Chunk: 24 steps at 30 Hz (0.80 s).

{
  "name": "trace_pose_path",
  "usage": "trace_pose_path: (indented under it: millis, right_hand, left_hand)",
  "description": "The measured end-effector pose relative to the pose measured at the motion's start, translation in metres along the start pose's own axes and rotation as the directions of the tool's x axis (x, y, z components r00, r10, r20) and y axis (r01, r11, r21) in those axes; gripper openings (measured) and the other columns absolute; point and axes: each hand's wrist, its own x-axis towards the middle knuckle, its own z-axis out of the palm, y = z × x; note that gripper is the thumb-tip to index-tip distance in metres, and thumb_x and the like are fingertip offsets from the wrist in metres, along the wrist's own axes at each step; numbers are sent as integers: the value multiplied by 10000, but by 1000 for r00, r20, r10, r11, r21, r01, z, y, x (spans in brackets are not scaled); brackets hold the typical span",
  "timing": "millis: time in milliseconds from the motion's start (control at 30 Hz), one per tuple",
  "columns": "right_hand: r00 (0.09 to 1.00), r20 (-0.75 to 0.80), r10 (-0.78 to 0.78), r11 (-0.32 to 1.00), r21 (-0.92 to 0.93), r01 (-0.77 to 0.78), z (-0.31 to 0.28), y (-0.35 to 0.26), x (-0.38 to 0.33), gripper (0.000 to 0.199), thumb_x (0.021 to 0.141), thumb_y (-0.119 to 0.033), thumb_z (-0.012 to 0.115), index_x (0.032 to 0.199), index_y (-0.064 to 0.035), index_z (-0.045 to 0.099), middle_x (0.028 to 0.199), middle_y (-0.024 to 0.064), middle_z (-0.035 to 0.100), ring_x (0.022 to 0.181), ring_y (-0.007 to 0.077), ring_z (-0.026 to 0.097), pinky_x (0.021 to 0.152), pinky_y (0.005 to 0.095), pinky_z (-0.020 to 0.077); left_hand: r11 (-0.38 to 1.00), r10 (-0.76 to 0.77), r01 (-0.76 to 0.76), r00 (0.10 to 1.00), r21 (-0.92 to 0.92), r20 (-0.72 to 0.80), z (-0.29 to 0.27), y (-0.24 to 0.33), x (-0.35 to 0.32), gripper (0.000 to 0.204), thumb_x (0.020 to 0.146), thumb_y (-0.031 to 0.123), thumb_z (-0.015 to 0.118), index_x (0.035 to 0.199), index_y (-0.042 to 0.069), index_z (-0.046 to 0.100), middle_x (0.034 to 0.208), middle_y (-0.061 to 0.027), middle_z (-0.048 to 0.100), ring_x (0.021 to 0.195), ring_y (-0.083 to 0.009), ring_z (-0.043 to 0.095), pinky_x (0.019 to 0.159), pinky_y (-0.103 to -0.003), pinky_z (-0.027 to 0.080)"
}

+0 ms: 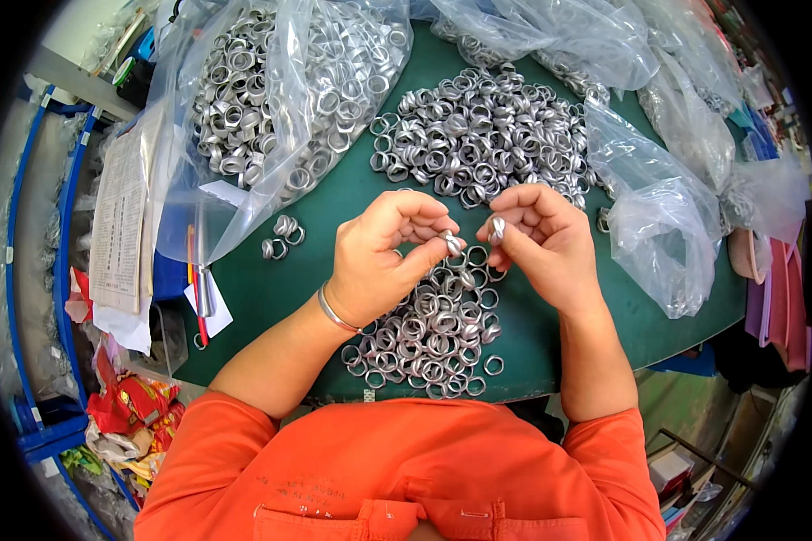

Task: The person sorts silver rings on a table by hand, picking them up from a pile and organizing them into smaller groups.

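Head view looks straight down on a dark green worktop (334, 207) covered with small metal rings. At frame centre the left hand (379, 257) pinches one silvery ring (450, 242) between thumb and curled forefinger, and the right hand (546, 243) pinches a second ring (496, 229) the same way. Both hands are raised just above the worktop and nearly touch, the two pieces held close together between them, seemingly so that they can be looked over or matched.

Directly beneath the hands, at lower centre, lies a loose heap of rings (429, 338), kept within easy reach. A larger heap (483, 135) spreads at upper centre, well apart from the nearer one. All are short bands, dull grey with a brushed sheen, round and hollow.

At upper left a crinkled clear plastic bag (271, 90) bulges with more of them; emptier bags (663, 234) slump at the right. A few stray rings (282, 236) sit left of centre. A thin metal bangle (334, 313) circles the left wrist, and orange sleeves fill the lower frame.
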Motion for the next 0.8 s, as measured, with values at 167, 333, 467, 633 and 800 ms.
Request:
trace_pose_path:
  millis: [167,333,467,633,800]
  right_hand:
    - [948,190,-253,879,-365,308,-3,-3,-4,99,789,42,650,878,-1,658,808,75,656,699,153,645,622,282,514]
    - [814,537,-222,786,-396,476,-2,-7,-7,106,778,-19,652,882,-4,663,828,133,623,773,319,626,674,379,506]
    - [879,406,-251,669,-584,460,-3,-6,-3,83,781,-57,667,854,-21,649,800,125,607,754,326,619,650,399,503]
    - [821,155,-550,316,-871,376,-6,10,21,83,769,-13,630,840,-52,647,821,95,578,783,291,609,647,387,509]
    - [774,187,-605,174,-918,358,0,19,34,76,737,-8,638,806,-41,635,862,91,577,807,282,585,654,372,505]
  left_hand:
    - [968,193,-200,979,149,65,-4,5,4,171,763,-116,687,874,-3,621,907,-112,672,807,-187,671,701,-288,563]
    - [923,53,-214,893,319,446,-20,26,8,189,685,-43,732,842,50,682,845,-63,655,769,-235,641,658,-309,520]
    - [906,-25,-250,774,341,633,-30,34,12,183,716,-5,727,885,47,681,858,-77,638,814,-261,631,703,-338,515]
    - [879,-21,-277,790,388,613,-31,30,38,174,738,19,719,903,22,663,864,-110,629,826,-292,622,718,-360,507]
    - [728,76,-154,987,668,145,-3,-18,64,133,775,88,730,839,27,631,790,-110,582,704,-281,592,642,-360,489]
